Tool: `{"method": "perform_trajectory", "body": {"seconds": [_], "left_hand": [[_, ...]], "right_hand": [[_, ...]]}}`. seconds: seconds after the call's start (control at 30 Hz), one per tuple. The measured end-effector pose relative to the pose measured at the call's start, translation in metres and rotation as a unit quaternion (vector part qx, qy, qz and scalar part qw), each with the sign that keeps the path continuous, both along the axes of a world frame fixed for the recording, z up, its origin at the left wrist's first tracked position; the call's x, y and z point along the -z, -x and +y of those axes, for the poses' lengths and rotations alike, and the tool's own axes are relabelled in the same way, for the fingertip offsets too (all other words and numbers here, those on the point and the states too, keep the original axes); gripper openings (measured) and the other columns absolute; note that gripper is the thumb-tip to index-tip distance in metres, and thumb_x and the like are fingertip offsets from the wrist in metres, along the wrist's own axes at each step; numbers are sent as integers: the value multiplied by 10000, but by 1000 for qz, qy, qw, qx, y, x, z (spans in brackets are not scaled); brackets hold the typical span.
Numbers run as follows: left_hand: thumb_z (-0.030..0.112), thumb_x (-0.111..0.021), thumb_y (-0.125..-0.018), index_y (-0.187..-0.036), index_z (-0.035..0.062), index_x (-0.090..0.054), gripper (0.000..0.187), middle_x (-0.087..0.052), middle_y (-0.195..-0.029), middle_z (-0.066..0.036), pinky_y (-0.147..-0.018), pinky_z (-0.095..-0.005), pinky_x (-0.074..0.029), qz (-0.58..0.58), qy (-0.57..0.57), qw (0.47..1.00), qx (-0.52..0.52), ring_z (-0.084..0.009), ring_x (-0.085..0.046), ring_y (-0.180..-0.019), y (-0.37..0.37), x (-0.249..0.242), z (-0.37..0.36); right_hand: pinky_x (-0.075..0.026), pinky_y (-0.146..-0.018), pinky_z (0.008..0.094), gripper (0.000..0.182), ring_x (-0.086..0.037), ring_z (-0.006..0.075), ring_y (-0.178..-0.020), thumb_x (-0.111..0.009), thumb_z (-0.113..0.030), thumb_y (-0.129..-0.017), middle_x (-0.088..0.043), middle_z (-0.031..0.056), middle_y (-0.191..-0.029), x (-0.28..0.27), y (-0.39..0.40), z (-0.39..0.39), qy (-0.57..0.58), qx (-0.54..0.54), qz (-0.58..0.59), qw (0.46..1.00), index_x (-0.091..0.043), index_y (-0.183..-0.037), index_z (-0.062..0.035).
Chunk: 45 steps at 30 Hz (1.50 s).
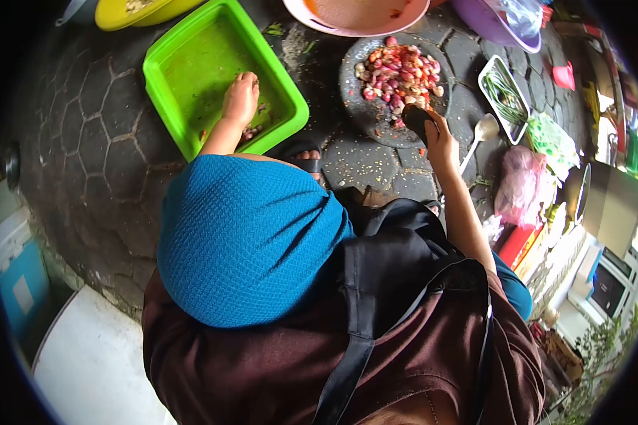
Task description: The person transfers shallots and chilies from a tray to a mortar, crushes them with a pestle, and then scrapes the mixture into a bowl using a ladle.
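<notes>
The right hand [441,138] is clenched around a dark stone pestle [417,119], its end resting at the near rim of the stone mortar [365,106], where shallots and garlic [400,74] lie heaped just beyond the grip. The left hand [241,98] reaches into the green tub [184,78], fingers curled over small shallot pieces; whether it grasps any cannot be told. The heap sits high, so a hard push could scatter cloves over the rim onto the paving, toward the spoon [483,129] beside the grip.
</notes>
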State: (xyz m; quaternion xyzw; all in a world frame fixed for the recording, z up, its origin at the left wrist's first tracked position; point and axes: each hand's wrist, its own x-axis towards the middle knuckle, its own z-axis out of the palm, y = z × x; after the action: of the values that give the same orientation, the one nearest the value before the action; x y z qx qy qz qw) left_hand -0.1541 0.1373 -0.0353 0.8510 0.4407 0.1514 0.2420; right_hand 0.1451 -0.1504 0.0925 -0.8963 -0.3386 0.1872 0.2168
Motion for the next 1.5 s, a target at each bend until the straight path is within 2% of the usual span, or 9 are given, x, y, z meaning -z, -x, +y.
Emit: {"method": "perform_trajectory", "body": {"seconds": [0.1, 0.37, 0.5, 0.63, 0.83, 0.97, 1.0, 1.17, 1.5], "left_hand": [[69, -561, -830, -947, 33, -569, 124, -582, -954, -177, -768, -413, -487, -137, -5, 983, 121, -353, -583, -895, -53, -32, -34], [4, -515, -799, -1064, 28, -549, 268, -517, -1023, -146, -839, -375, -482, -121, -96, 912, 380, -313, -570, -928, -171, -28, -109], [8, -503, -847, -1080, 37, -589, 250, -557, -1003, -133, -815, -379, -486, -122, 57, 939, 316, -300, -580, -916, -154, -54, -96], [27, -559, -821, -1076, 52, -600, 260, -567, -1031, -156, -821, -395, -472, -161, -7, 974, 162, -333, -573, -937, -94, -81, -63], [131, -630, -822, -1177, 61, -566, 367, -528, -1139, -204, -906, -410, -445, 161, 25, 984, -69, -365, -534, -1063, 49, -66, -19], [269, -739, -736, -1265, 142, -526, 584, -515, -1120, -213, -911, -448, -421, 259, 74, 960, -76, -385, -534, -1029, 117, -21, -30], [277, -732, -745, -1268, 162, -526, 574, -509, -1112, -207, -903, -428, -430, 246, 102, 962, -67, -365, -534, -1029, 113, -29, -37], [202, -738, -738, -1270, 217, -517, 576, -496, -971, -140, -794, -383, -469, 71, 65, 995, 26, -308, -559, -890, 90, -17, -59], [77, -675, -751, -1097, 112, -564, 365, -493, -950, -165, -723, -408, -479, 26, 85, 991, 96, -334, -569, -797, 51, -5, -49]], "right_hand": [[-485, -741, 425, 322, -624, 399, -869, -515, -277, -919, -634, 239, -894, -15, 2, 4, 35, 47, 38, 998, -538, -1219, -163], [-477, -764, 462, 347, -606, 423, -894, -519, -317, -907, -629, 251, -930, 10, -8, -9, 8, -16, -18, 1000, -523, -1234, -203], [-478, -788, 451, 334, -601, 422, -912, -519, -303, -909, -625, 250, -969, 9, -6, -5, 16, -23, 19, 999, -523, -1223, -187], [-488, -754, 431, 318, -620, 401, -877, -535, -279, -913, -633, 240, -930, 7, -4, 7, -29, -57, -37, 997, -545, -1211, -170], [-503, -718, 453, 347, -622, 390, -844, -527, -310, -910, -618, 217, -954, 4, 15, 41, 17, -131, -147, 980, -525, -1238, -199], [-514, -663, 471, 331, -632, 373, -832, -458, -368, -920, -605, 216, -933, 35, 19, 60, 130, -160, -189, 960, -512, -1216, -231], [-509, -682, 479, 332, -630, 390, -839, -451, -380, -918, -625, 210, -911, 23, 10, 72, 167, -139, -89, 972, -506, -1210, -232], [-476, -794, 456, 360, -609, 390, -930, -459, -360, -919, -639, 207, -995, 13, -14, 62, 115, -105, -38, 987, -511, -1238, -202], [-476, -803, 433, 348, -593, 397, -979, -512, -302, -918, -619, 230, -1038, 10, -2, 0, -16, -92, -33, 995, -523, -1245, -184]]}}
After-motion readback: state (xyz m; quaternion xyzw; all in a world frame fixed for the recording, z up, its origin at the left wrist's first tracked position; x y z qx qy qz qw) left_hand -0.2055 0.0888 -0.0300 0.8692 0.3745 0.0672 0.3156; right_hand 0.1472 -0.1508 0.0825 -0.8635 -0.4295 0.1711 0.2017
